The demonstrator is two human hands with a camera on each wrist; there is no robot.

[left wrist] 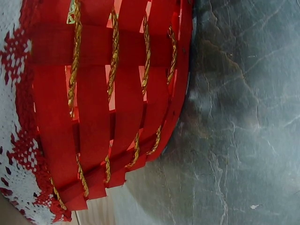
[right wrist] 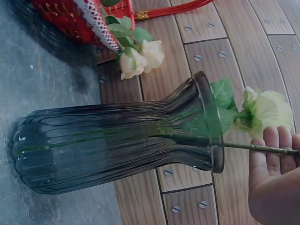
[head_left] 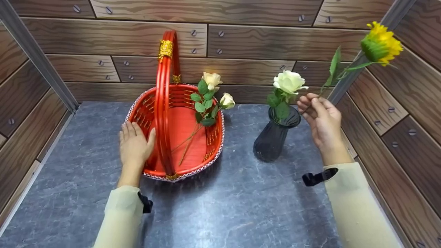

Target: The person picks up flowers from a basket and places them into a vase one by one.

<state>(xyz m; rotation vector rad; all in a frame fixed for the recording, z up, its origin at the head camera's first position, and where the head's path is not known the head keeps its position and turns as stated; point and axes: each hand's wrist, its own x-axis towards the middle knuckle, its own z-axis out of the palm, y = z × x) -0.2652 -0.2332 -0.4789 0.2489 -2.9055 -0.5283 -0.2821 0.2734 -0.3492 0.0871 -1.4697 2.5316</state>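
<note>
My right hand (head_left: pixel 324 120) pinches the stem of a yellow flower (head_left: pixel 382 44), whose head leans up to the right. In the right wrist view its stem (right wrist: pixel 239 146) passes through the mouth of the dark ribbed glass vase (right wrist: pixel 108 145), its lower end inside the neck. A white rose (head_left: pixel 289 82) stands in the same vase. My left hand (head_left: pixel 134 146) rests on the left rim of a red woven basket (head_left: pixel 181 127), fingers straight. Two cream roses (head_left: pixel 211 81) lean inside the basket, their heads over its far right rim.
The basket's tall red handle (head_left: pixel 165 79) arches up beside my left hand. Grey marbled tabletop (head_left: pixel 234 206) lies under basket and vase. Wood-patterned walls (head_left: pixel 248 41) close off the back and both sides, with metal posts (head_left: pixel 55 69) at the corners.
</note>
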